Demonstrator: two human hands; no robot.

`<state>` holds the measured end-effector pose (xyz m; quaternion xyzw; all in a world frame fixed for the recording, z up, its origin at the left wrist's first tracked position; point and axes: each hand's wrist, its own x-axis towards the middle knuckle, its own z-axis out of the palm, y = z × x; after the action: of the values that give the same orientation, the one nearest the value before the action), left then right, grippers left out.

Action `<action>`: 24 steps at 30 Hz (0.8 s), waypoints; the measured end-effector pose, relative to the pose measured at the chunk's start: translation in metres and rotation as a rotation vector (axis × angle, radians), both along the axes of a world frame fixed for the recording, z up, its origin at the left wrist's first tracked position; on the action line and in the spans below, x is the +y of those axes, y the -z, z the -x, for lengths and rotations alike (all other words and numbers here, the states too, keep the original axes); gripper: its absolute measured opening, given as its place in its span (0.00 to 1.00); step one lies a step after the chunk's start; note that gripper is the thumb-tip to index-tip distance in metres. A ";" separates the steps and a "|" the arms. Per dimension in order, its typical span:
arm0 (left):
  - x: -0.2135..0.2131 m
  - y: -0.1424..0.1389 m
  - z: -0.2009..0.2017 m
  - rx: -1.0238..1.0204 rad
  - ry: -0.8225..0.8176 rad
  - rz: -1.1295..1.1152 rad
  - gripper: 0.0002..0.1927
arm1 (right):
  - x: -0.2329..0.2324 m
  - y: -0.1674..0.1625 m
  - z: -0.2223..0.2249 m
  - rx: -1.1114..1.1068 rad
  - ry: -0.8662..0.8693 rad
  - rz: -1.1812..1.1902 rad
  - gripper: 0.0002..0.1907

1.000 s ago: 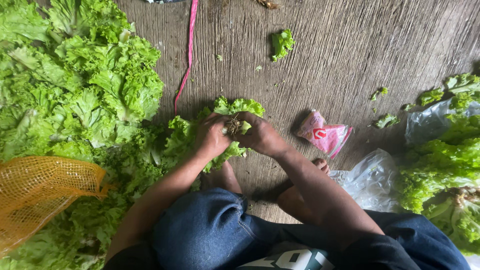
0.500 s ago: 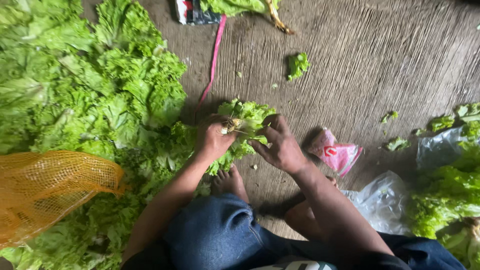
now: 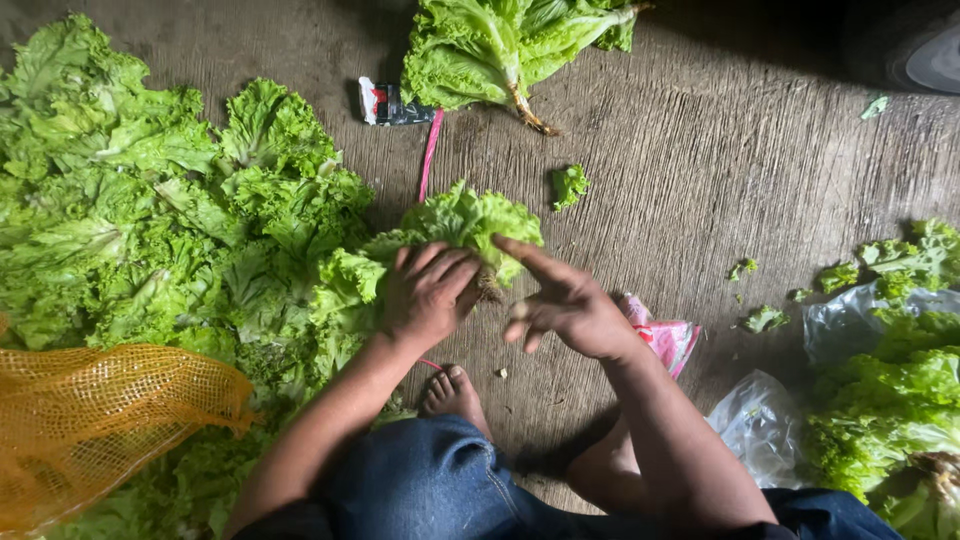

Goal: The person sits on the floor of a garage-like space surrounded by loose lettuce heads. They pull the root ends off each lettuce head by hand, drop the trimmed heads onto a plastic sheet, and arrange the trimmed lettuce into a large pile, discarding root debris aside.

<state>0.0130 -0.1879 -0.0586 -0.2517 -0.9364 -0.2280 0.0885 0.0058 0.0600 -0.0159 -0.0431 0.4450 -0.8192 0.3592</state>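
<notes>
Rough grey concrete floor (image 3: 760,150) is carrying everything, with the person sitting low on it, knees in blue denim at the bottom of the view. Filling the left side, a big lettuce heap (image 3: 150,220) is lying spread out, and an orange mesh sack (image 3: 100,420) is resting on its lower edge. Another pile of lettuce (image 3: 890,400) is sitting on clear plastic bags at the right, and a rooted lettuce bunch (image 3: 500,50) is lying at the top, just beside a small printed packet (image 3: 385,103) and a pink string (image 3: 430,155). Between the hands, the lettuce head (image 3: 465,222) is being held off the floor: the left hand (image 3: 428,295) is keeping its grip clamped around the stem end, while the right hand (image 3: 565,305) is hovering just beside it with fingers spread apart, holding nothing. A pink wrapper (image 3: 670,340) is lying behind that wrist, and small leaf scraps (image 3: 570,185) are scattered about. Judging from this, the one-handed hold is looking risky: brittle leaves could be snapping off if the left hand is squeezing too hard, and the head could be slipping down onto the gritty floor
</notes>
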 end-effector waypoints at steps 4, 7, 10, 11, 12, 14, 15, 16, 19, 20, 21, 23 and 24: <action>0.011 -0.009 -0.002 0.063 0.017 0.305 0.06 | -0.015 -0.021 0.004 0.659 -0.107 -0.485 0.35; 0.019 -0.020 -0.003 -0.052 -0.005 0.258 0.06 | -0.022 -0.015 0.003 0.734 -0.126 -0.852 0.31; 0.019 -0.030 0.000 0.009 -0.027 0.006 0.15 | -0.022 -0.009 0.001 0.795 0.147 -0.796 0.27; 0.019 -0.031 0.002 -0.072 -0.106 -0.117 0.13 | -0.021 -0.008 -0.002 0.745 0.174 -0.770 0.24; 0.019 -0.032 0.004 -0.153 -0.187 -0.245 0.12 | -0.019 -0.008 -0.004 0.695 0.194 -0.745 0.22; 0.017 -0.031 0.005 -0.302 -0.248 -0.488 0.10 | -0.014 -0.006 -0.012 0.728 0.249 -0.741 0.20; 0.015 -0.030 0.005 -0.367 -0.229 -0.600 0.10 | -0.011 -0.004 -0.016 0.815 0.287 -0.761 0.20; 0.013 -0.029 0.005 -0.430 -0.214 -0.715 0.11 | -0.008 0.000 -0.020 0.905 0.319 -0.777 0.20; 0.010 -0.028 0.005 -0.566 -0.322 -0.655 0.11 | 0.000 0.020 -0.026 1.214 0.449 -0.784 0.12; 0.009 -0.028 0.004 -0.543 -0.318 -0.660 0.11 | 0.004 0.027 -0.026 0.919 0.428 -0.676 0.09; 0.009 -0.028 0.004 -0.523 -0.312 -0.662 0.11 | 0.009 0.033 -0.025 0.622 0.400 -0.563 0.07; 0.010 -0.029 0.003 -0.468 -0.286 -0.656 0.10 | 0.020 0.037 -0.021 0.196 0.325 -0.276 0.11; 0.011 -0.029 0.002 -0.438 -0.262 -0.643 0.10 | 0.025 0.036 -0.018 0.058 0.292 -0.109 0.14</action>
<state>0.0110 -0.1768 -0.0297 -0.0356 -0.8383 -0.5439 -0.0105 0.0238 0.0846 -0.0515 0.0179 0.5005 -0.8357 0.2253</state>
